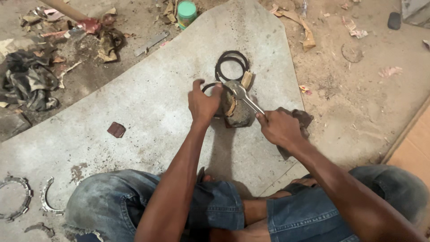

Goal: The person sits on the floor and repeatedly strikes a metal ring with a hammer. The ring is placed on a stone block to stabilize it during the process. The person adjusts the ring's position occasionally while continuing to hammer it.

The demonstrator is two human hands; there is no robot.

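One head-worn view looks steeply down from close above; left hand [204, 104] and right hand [278, 127] sit mid-frame; knees below.

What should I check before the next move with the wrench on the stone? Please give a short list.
1. Left hand steadies the stone: ok.
2. Right hand grips the wrench handle: ok.
3. Wrench head sits on the ring on the stone: cannot tell.
4. Left fingers clear of the wrench head: not ok, very close.
5. Spare black rings lie apart behind the stone: ok.
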